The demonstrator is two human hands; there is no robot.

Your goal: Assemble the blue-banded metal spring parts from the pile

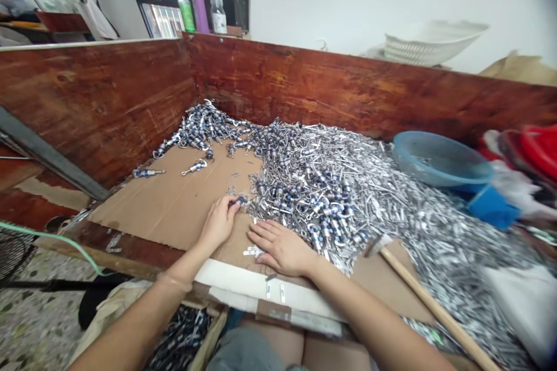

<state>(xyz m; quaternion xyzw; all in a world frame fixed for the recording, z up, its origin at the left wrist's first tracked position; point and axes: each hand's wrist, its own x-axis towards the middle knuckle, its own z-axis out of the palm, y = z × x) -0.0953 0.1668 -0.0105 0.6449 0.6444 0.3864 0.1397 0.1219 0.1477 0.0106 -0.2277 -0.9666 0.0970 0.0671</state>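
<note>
My left hand (220, 221) rests on the cardboard sheet (174, 203), its thumb and fingers closed at small dark and silver bits by the pile's edge. What they pinch is too small to name. Palm down beside it lies my right hand (285, 248), open, fingers stretched out over the cardboard. Small flat silver plates with holes (251, 251) lie next to its thumb, and two more plates (282, 293) are on the white front edge. Blue-banded metal fittings with looped ends (328, 211) are heaped just beyond my right hand.
A large heap of thin silver metal pieces (374, 185) spreads to the right. On it sit a translucent blue basin (441, 156) and a hammer (429, 301). Loose blue-banded fittings (195, 167) lie on the far cardboard. Tall wooden walls (282, 78) border the table.
</note>
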